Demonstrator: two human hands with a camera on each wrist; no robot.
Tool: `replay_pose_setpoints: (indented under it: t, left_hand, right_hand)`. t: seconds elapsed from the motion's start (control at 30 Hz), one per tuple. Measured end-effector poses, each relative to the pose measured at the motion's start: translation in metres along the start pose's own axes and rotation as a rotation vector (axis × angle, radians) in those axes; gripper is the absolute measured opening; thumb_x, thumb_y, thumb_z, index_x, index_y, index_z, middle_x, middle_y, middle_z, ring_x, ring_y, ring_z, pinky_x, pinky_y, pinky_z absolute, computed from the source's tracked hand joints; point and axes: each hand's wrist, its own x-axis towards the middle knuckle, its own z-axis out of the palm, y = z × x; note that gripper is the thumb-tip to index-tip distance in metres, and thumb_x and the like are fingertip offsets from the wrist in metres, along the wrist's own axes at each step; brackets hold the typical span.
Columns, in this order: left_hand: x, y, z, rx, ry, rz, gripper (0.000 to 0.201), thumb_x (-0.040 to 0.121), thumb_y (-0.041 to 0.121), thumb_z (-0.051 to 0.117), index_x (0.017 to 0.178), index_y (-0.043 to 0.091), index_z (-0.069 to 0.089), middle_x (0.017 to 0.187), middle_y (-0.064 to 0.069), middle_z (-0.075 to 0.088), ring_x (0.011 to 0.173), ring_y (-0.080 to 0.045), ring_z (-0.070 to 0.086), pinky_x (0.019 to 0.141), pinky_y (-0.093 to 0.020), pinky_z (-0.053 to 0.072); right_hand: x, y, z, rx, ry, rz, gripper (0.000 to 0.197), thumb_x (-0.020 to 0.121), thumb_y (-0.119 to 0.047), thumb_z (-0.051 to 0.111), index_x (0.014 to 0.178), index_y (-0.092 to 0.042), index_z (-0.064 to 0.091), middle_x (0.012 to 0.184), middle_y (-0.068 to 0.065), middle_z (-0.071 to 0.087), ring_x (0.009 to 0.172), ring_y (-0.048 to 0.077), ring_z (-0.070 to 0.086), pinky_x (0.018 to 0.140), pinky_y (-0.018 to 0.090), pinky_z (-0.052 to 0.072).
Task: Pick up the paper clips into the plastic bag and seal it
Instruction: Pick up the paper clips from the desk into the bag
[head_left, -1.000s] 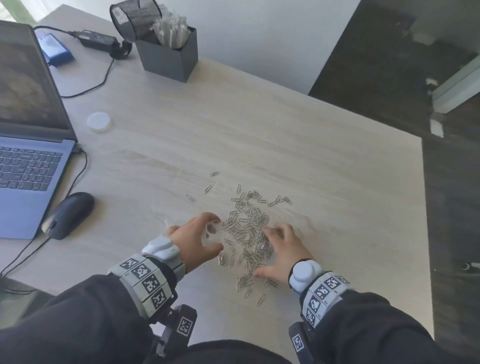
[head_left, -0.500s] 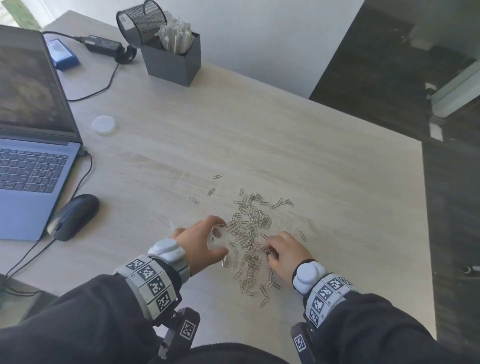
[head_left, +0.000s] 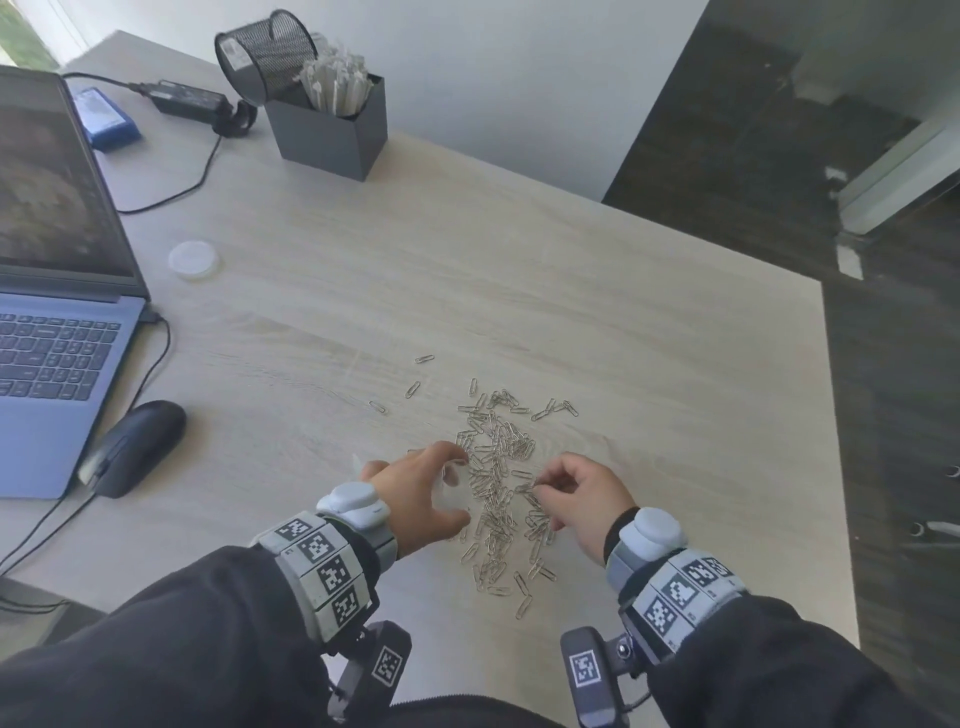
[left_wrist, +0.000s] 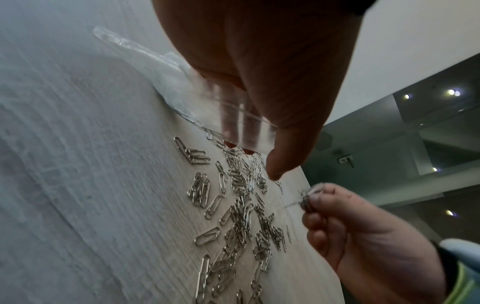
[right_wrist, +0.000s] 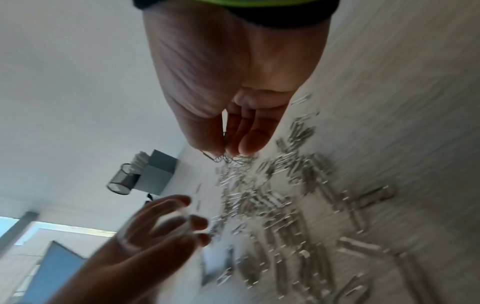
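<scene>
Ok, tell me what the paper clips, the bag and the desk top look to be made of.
Paper clips: bent metal wire, by their bright silvery shine. Bag held by the left hand: thin clear plastic film; the fingers show through it. Desk top: pale matte wood grain, possibly laminate rather than solid wood.

Clips (head_left: 496, 483) on desk (head_left: 649, 364), btwn hands.
</scene>
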Motion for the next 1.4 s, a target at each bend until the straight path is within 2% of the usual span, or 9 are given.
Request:
replay_pose_setpoints:
  t: [0.2,0.37,0.53,0.67,0.73,0.83,1.03,1.2,1.4]
  left_hand:
    - [0.002,0.010,0.001,0.056,-0.022,0.037,0.060,0.076,0.050,0.068,0.130,0.046,0.041,0.107,0.025,0.056,0.104,-0.009,0.062,0.103,-0.032,0.032]
    - [0.007,0.011,0.002,0.033,0.014,0.032,0.056,0.073,0.049,0.066,0.124,0.046,0.044,0.107,0.023,0.059,0.104,-0.011,0.063,0.094,-0.032,0.030]
    - [0.003,0.001,-0.001,0.002,0.004,0.012,0.054,0.071,0.054,0.066,0.118,0.056,0.038,0.102,0.026,0.061,0.098,-0.005,0.063,0.099,-0.032,0.032]
    - [0.002,-0.017,-0.004,-0.006,-0.011,-0.055,0.054,0.065,0.064,0.058,0.111,0.066,0.030,0.102,0.030,0.061,0.100,-0.011,0.064,0.103,-0.036,0.038]
    - [0.001,-0.025,-0.008,0.004,0.004,-0.079,0.054,0.068,0.064,0.062,0.113,0.064,0.032,0.102,0.031,0.061,0.100,-0.011,0.065,0.101,-0.035,0.038]
    - [-0.002,-0.034,-0.016,0.005,0.029,-0.105,0.052,0.071,0.064,0.064,0.112,0.062,0.033,0.101,0.030,0.062,0.097,-0.008,0.065,0.099,-0.033,0.036]
    - [-0.009,-0.052,-0.030,0.018,0.080,-0.135,0.052,0.075,0.055,0.070,0.115,0.057,0.036,0.101,0.029,0.062,0.095,-0.001,0.065,0.101,-0.032,0.032]
    - [-0.014,-0.061,-0.036,0.016,0.073,-0.171,0.052,0.070,0.057,0.064,0.116,0.054,0.039,0.100,0.029,0.062,0.094,-0.001,0.066,0.099,-0.031,0.031]
    - [-0.005,-0.056,-0.034,0.007,0.060,-0.158,0.052,0.074,0.053,0.070,0.116,0.054,0.039,0.100,0.027,0.063,0.096,-0.001,0.065,0.101,-0.033,0.034]
  right_hand:
    - [-0.009,-0.048,0.029,0.116,-0.127,-0.103,0.018,0.080,-0.007,0.067,0.071,-0.022,0.063,0.059,-0.003,0.060,0.046,0.015,0.053,0.051,0.028,0.047]
    - [-0.011,-0.063,0.039,0.092,-0.174,-0.120,0.005,0.078,-0.020,0.072,0.081,-0.024,0.070,0.074,0.008,0.071,0.054,0.014,0.057,0.057,0.036,0.054]
    - [-0.003,-0.046,0.010,-0.055,-0.064,-0.115,0.009,0.080,-0.035,0.070,0.089,-0.034,0.068,0.078,-0.008,0.067,0.060,0.007,0.058,0.060,0.027,0.052]
    - [0.022,0.006,-0.026,-0.417,0.126,-0.086,0.038,0.084,-0.042,0.062,0.119,-0.030,0.058,0.123,-0.007,0.056,0.106,0.011,0.056,0.093,0.034,0.047]
    - [0.035,0.030,-0.041,-0.534,0.154,-0.038,0.059,0.084,-0.047,0.060,0.136,-0.023,0.047,0.144,0.002,0.044,0.131,0.021,0.041,0.110,0.040,0.034]
    - [0.051,0.048,-0.050,-0.656,0.118,0.039,0.082,0.086,-0.058,0.053,0.151,-0.020,0.020,0.162,0.004,0.013,0.148,0.022,0.011,0.119,0.041,0.016]
    - [0.081,0.039,-0.021,-0.826,0.147,0.004,0.092,0.082,-0.078,0.027,0.153,-0.026,-0.001,0.162,-0.004,-0.012,0.149,0.016,-0.010,0.116,0.057,0.003]
    - [0.096,0.025,0.007,-0.864,0.126,-0.086,0.094,0.079,-0.080,0.014,0.152,-0.025,-0.006,0.161,-0.005,-0.017,0.147,0.014,-0.017,0.117,0.057,-0.005]
    - [0.086,0.006,0.040,-0.892,-0.075,-0.297,0.094,0.081,-0.082,0.017,0.151,-0.027,-0.011,0.159,-0.005,-0.021,0.145,0.013,-0.022,0.117,0.054,-0.008]
